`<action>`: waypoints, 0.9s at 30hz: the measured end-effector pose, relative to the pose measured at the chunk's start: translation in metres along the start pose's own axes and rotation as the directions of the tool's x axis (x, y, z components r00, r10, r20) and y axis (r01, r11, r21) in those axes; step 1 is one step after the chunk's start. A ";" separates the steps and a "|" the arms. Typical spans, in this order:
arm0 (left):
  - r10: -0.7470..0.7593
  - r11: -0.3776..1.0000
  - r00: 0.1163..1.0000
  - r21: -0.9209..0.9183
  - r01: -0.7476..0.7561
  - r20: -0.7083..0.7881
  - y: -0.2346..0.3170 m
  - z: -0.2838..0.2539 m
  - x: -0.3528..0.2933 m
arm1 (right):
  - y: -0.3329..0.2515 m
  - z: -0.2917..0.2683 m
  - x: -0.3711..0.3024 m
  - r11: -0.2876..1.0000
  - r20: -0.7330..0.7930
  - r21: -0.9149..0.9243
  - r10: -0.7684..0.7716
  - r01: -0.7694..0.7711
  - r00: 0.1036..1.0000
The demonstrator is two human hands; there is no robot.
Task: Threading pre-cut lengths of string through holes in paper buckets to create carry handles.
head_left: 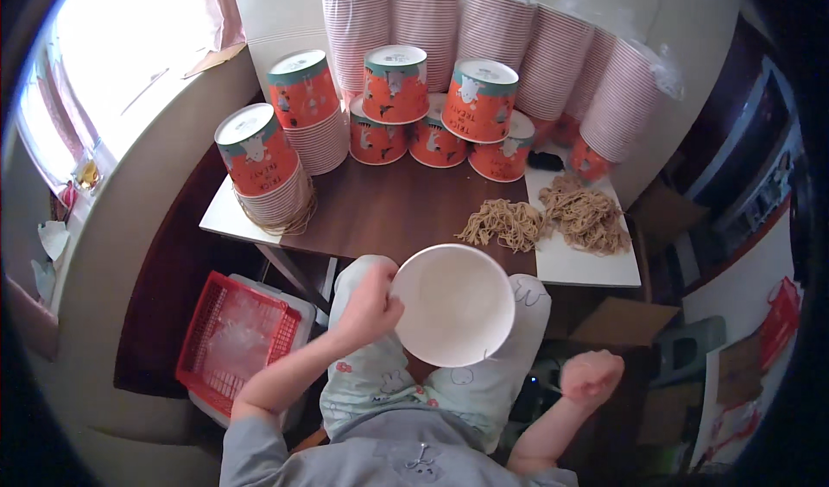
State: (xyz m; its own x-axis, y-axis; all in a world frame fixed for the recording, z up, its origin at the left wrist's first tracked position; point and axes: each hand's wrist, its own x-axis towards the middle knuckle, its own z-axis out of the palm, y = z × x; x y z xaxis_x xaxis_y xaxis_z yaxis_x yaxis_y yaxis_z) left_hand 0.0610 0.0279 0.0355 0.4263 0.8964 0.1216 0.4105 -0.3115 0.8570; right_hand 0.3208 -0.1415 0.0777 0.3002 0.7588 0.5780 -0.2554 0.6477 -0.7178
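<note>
A white-lined round paper bucket [452,306] rests on my lap, its wide mouth facing up toward me. My left hand [370,304] is closed at the bucket's left rim, fingers curled against the edge. A small thin dark strand [486,354] shows at the near right of the rim. Off to the right, apart from the bucket, my right hand [591,377] is closed in a fist; whatever it may hold is hidden. Two heaps of tan cord [505,224] and more tan cord [587,215] lie at the table's right front.
Orange and green printed buckets [395,85] stand upside down on the brown table [380,219]. Tall nested stacks of buckets [496,34], some plastic-wrapped, line the back. A red basket [203,319] with clear plastic is at lower left; a cardboard box [626,321] is at right.
</note>
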 end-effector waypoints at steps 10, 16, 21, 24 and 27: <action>-0.305 0.888 0.952 -0.372 0.272 -0.034 -0.082 0.061 -0.082 | 0.111 0.075 0.014 0.684 0.252 -0.729 0.252 0.013 0.934; 0.115 0.993 0.970 0.051 -0.107 -0.214 -0.031 0.019 -0.082 | 0.126 0.082 0.008 0.649 0.185 -0.747 0.411 -0.144 0.893; 0.010 0.931 0.994 -0.361 -0.049 -0.110 -0.023 0.028 -0.080 | 0.129 0.087 0.007 0.684 0.224 -0.716 0.416 -0.141 0.881; -0.042 0.914 0.999 -0.402 0.048 0.023 -0.019 0.027 -0.078 | 0.130 0.089 0.006 0.702 0.250 -0.701 0.409 -0.128 0.877; 0.034 0.982 0.991 -0.188 -0.010 0.127 -0.030 0.031 -0.078 | 0.131 0.090 0.005 0.727 0.206 -0.656 0.432 -0.203 0.878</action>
State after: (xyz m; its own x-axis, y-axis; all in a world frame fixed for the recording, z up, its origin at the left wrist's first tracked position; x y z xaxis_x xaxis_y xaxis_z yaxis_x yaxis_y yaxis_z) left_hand 0.0403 -0.0420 -0.0148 0.5391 0.8378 0.0861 0.2477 -0.2555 0.9345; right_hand 0.2058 -0.0466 0.0212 -0.0361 0.9599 0.2779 0.3559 0.2722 -0.8940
